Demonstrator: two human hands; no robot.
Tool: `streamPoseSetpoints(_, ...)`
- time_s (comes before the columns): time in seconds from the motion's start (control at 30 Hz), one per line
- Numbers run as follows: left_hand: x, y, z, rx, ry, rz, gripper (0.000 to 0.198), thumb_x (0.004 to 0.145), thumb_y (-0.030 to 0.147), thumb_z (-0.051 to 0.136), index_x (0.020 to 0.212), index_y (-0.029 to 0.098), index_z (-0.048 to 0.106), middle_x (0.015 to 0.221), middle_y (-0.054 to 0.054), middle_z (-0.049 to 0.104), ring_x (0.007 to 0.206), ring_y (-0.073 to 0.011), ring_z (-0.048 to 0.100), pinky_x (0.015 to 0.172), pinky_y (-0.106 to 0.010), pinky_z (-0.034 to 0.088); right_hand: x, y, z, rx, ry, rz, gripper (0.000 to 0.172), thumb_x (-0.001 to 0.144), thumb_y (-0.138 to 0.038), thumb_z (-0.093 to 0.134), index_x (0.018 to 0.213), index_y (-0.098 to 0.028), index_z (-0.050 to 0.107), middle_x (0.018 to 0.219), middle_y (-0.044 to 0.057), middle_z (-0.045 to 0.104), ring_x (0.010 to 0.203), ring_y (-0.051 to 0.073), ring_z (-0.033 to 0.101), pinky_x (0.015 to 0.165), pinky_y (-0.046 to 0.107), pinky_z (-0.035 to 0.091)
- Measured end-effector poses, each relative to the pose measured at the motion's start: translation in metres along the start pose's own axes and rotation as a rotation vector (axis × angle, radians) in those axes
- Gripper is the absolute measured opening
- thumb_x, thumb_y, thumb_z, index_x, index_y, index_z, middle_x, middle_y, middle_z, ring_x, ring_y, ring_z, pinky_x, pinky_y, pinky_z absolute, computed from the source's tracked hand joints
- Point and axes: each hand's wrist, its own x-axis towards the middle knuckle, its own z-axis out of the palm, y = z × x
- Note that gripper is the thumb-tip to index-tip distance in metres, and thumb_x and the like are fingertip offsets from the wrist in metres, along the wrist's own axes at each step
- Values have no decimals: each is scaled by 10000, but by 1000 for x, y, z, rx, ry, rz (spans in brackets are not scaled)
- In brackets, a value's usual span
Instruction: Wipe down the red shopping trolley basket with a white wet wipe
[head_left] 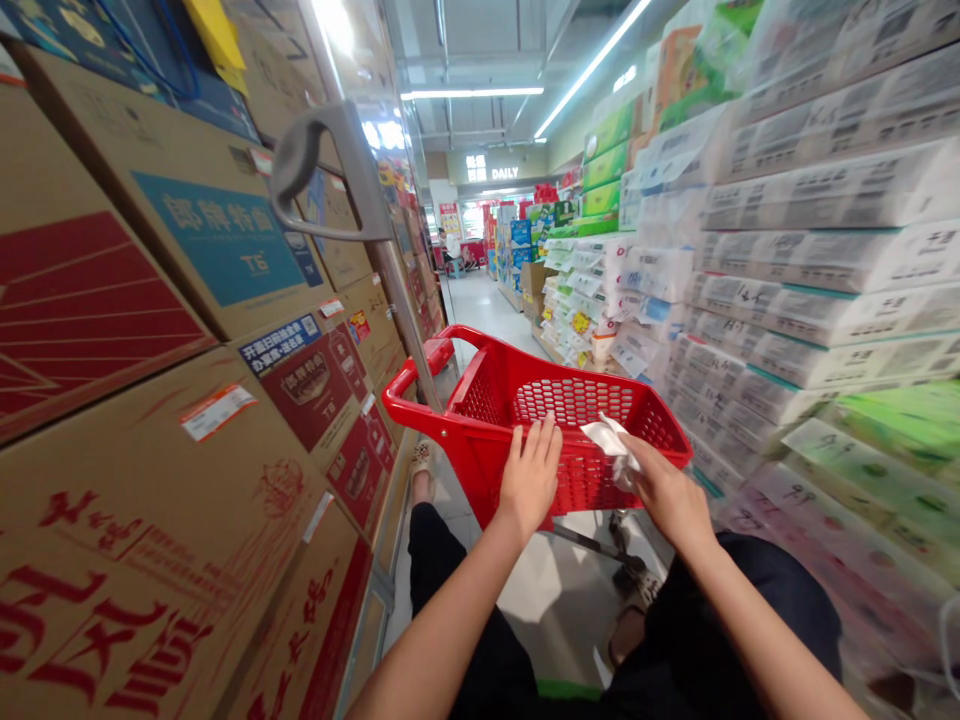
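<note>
A red plastic shopping basket (480, 420) on wheels stands in the aisle just in front of my legs. My left hand (529, 478) rests on its near rim, fingers together and stretched over the edge. My right hand (666, 492) is closed on a crumpled white tissue (613, 440) held against the same rim, a little to the right. The basket's inside looks empty.
Stacked cardboard cartons (187, 400) wall the left side, with a grey trolley handle (330, 170) leaning against them. Packs of tissue paper (810, 250) are piled high on the right. The narrow aisle floor (480, 300) runs ahead to more shelves; a person sits far off.
</note>
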Motion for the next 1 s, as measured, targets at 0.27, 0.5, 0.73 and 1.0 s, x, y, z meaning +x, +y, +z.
streamPoseSetpoints(0.27, -1, 9, -17, -98, 70, -41, 765, 927, 322, 541, 1603, 122, 245, 1686, -130, 190, 1557, -284, 196, 1271, -545, 168, 13, -48, -6, 106, -40, 63, 600, 983, -350, 432, 1576, -292, 358, 1464, 83, 588, 1089, 279, 715, 803, 382, 610)
streamPoseSetpoints(0.5, 13, 30, -46, -401, 250, 32, 495, 1048, 306, 389, 1524, 172, 397, 1563, -99, 459, 1475, -206, 381, 1257, -434, 290, 35, -63, -2, 570, -117, 84, 655, 1002, -351, 281, 1641, -300, 145, 1461, 80, 590, 1163, 272, 677, 952, 442, 545)
streamPoseSetpoints(0.73, 18, 32, -14, -114, 162, 41, 447, 1036, 246, 439, 1470, 151, 493, 1543, -136, 484, 1425, -253, 459, 1210, -454, 359, 33, -24, 8, 376, 69, 31, 598, 983, -272, 354, 1580, -296, 343, 1312, 71, 684, 1118, 253, 647, 983, 459, 511)
streamPoseSetpoints(1.0, 39, 43, -12, 39, 57, 38, 384, 1029, 208, 440, 1354, 99, 613, 1403, -156, 611, 1400, -293, 492, 1212, -485, 341, 13, -28, 41, -135, 147, -197, 411, 1013, -300, 430, 1374, -168, 577, 1308, 118, 651, 1230, 291, 510, 1163, 496, 301)
